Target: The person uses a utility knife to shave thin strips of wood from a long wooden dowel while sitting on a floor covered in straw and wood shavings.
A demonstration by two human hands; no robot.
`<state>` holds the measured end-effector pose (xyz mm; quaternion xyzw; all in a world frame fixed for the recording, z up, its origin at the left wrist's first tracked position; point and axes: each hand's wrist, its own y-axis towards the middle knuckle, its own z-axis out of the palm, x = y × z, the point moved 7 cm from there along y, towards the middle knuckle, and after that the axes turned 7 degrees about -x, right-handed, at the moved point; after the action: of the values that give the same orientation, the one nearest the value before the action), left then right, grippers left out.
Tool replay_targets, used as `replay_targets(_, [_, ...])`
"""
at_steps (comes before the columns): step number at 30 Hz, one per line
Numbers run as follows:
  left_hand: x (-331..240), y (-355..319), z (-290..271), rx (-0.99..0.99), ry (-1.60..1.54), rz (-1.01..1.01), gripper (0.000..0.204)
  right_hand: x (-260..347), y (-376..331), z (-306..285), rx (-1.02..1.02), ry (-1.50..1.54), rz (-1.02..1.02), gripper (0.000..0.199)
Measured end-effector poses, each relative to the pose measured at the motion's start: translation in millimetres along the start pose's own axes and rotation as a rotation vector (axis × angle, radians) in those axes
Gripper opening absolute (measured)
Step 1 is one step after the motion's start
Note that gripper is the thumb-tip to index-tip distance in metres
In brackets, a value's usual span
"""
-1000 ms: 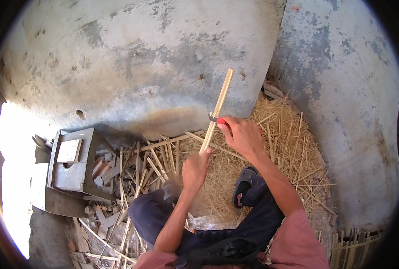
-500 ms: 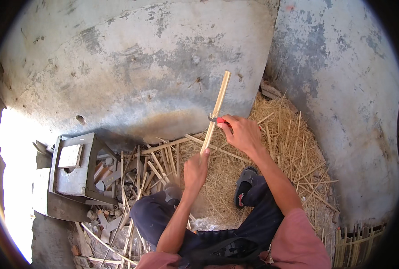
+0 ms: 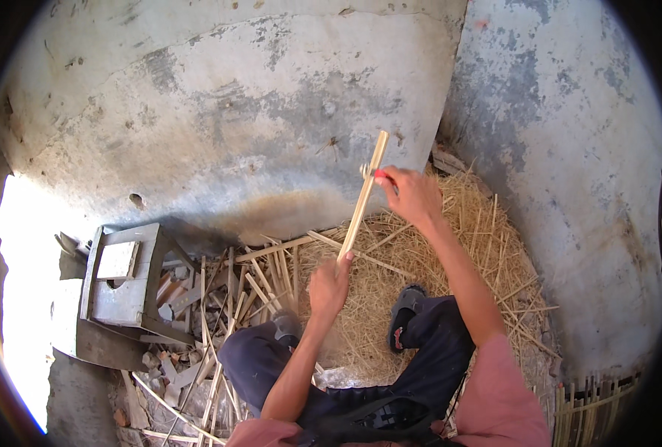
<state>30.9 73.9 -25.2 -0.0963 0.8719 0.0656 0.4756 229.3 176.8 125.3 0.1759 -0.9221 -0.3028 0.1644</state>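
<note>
My left hand (image 3: pixel 329 286) is closed around the lower end of a long, pale wooden strip (image 3: pixel 363 206), which slants up and slightly right. My right hand (image 3: pixel 414 195) grips a small red-handled scraping tool (image 3: pixel 378 173). Its curved metal head lies across the strip, nearer the far end than my left hand. The fingers hide most of the handle, so the tool's exact kind is unclear.
Fine straw-like shavings (image 3: pixel 368 320) cover the floor between my feet and to the right. Pale sticks (image 3: pixel 268 272) and rubble (image 3: pixel 171 372) lie at left, beside a worn wooden box (image 3: pixel 126 272). A patchy plaster wall (image 3: pixel 271 112) rises in front.
My right hand and the red-handled tool have moved up along the strip, farther from my left hand. The strip has shifted slightly right and down.
</note>
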Motion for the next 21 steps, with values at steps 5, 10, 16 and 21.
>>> replay_targets(5, [0.5, 4.2, -1.5, -0.023, -0.023, 0.02, 0.077, -3.2, 22.7, -6.5, 0.023, -0.058, -0.073, 0.031])
replay_targets(10, [-1.3, 4.8, -4.6, -0.013, -0.021, -0.021, 0.08, -10.9, 35.5, -2.8, -0.03, -0.075, -0.099, 0.029])
replay_targets(16, [6.4, -6.7, -0.9, -0.02, -0.035, 0.005, 0.079, -77.2, 75.1, -21.7, -0.143, -0.264, 0.176, 0.035])
replay_targets(21, [16.0, -10.6, -27.0, 0.002, -0.097, -0.05, 0.075, -177.9, 87.8, -83.2, -0.005, -0.267, 0.444, 0.04])
